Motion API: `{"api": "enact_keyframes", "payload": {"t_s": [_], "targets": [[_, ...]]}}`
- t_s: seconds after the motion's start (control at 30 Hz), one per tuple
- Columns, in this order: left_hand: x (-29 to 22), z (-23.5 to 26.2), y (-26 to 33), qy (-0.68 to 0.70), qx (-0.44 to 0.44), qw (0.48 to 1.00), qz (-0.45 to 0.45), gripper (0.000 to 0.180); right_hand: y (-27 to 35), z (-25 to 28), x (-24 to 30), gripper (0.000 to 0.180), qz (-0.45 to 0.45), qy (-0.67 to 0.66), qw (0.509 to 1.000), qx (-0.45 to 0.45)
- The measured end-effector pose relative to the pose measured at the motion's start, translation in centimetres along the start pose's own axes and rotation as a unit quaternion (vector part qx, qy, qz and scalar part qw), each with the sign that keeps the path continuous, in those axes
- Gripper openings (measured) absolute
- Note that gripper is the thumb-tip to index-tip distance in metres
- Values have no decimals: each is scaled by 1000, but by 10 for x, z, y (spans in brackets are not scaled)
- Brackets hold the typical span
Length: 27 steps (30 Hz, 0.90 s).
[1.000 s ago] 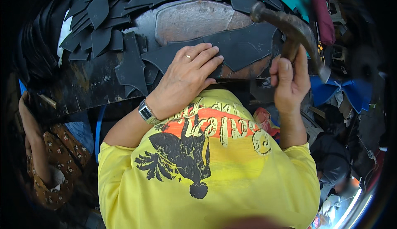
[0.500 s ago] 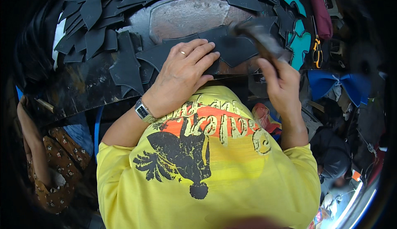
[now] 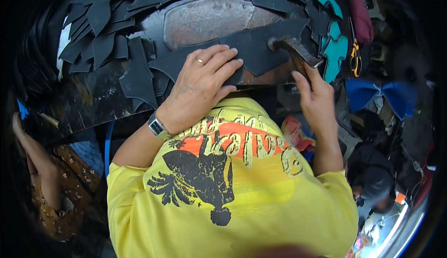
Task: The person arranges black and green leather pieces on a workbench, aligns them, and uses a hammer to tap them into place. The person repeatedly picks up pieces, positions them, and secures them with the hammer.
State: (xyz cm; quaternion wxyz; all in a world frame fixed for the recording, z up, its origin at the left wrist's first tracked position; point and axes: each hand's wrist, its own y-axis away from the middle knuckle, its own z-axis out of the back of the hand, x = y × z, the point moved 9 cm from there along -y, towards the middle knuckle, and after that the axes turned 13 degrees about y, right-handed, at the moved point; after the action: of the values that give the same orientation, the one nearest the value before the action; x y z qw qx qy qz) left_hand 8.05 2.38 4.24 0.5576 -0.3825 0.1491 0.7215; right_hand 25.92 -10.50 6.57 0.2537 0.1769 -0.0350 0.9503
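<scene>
My left hand (image 3: 201, 78) lies flat, fingers extended, on a wide, dark, curved-edged sheet piece (image 3: 253, 44) that looks like leather or a similar sheet. My right hand (image 3: 318, 92) is wrapped round the handle of a hammer (image 3: 299, 52). The hammer's rounded face is over the right part of the dark piece; whether it touches cannot be made out. Beneath and behind the piece shows a worn, smooth slab (image 3: 207, 19) set on the dark table. Left of my left hand, more dark cut pieces (image 3: 137, 74) lie near the table's front edge.
Overlapping dark cut pieces (image 3: 100, 13) are heaped at the far left. Teal-faced pieces (image 3: 334, 53), orange-handled scissors (image 3: 355, 62) and a maroon pouch (image 3: 358, 13) lie at the right. Another person's arm (image 3: 42, 160) is at the left edge; another person sits at the lower right.
The hammer, blurred before, now shows sharply and its head is slightly lower, over the dark piece. My left hand stays flat on the piece. The whole view has shifted slightly.
</scene>
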Motion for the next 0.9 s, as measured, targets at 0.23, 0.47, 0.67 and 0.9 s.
{"api": "enact_keyframes", "payload": {"t_s": [0.23, 0.47, 0.67, 0.9], "targets": [[-3, 0, 0, -8, 2, 1000, -10, 56, 7, -3, -20, 34, -61, -45, 997, 28], [-1, -1, -3, -6, 7, 1000, -1, 57, 30, 21, -41, 36, -123, -189, 970, -87], [3, 35, 7, -13, -9, 998, 59, 85, 22, 12, -45, 34, -86, -80, 993, -12], [9, 53, 17, -33, -47, 995, 86, 102, 32, 48, -6, 61, 35, -404, 903, -143]]}}
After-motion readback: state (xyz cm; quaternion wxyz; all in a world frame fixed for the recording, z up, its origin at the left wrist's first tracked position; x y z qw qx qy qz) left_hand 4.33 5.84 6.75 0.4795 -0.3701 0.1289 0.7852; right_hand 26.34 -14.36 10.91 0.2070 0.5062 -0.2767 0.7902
